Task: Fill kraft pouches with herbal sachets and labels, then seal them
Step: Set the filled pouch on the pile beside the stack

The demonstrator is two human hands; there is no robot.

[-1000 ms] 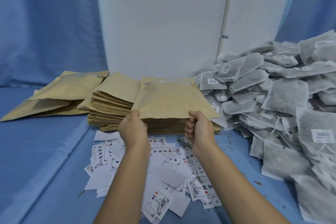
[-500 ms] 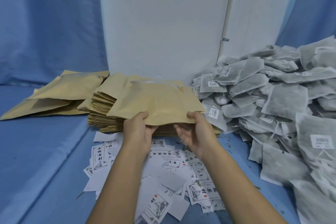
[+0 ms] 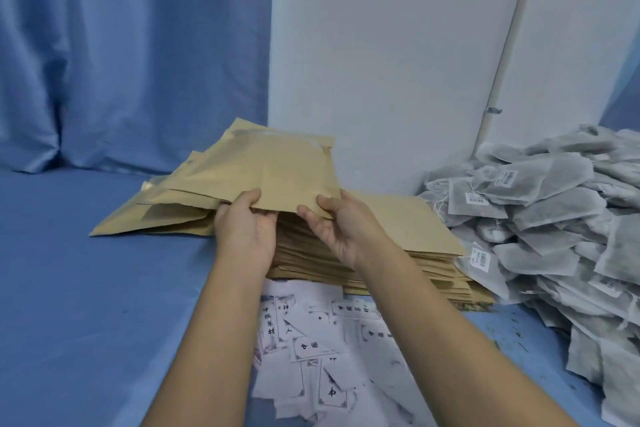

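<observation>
A person's two bare hands hold one brown paper pouch (image 3: 277, 170) lifted just above a tall stack of flat pouches (image 3: 415, 253) on a blue cloth-covered worktop (image 3: 86, 288). The left hand (image 3: 246, 229) and right hand (image 3: 339, 229) each have a narrow grip, thumb on top and fingers beneath, pinching the pouch's near edge; the two hands sit close together. The pouch tilts up and away from the person. A heap of grey mesh sachets (image 3: 536, 218) lies to the right, touching the stack. White printed labels (image 3: 311, 340) are scattered in front of it, under the forearms. More pouches (image 3: 156, 211) lie loosely to the left.

The step appears to be taking a single pouch and opening it. To do this well, rub the pinched layers apart with the thumbs, check that only one pouch has come away, and keep it angled toward the sachets. Whether the near edge is the open end cannot be told.
</observation>
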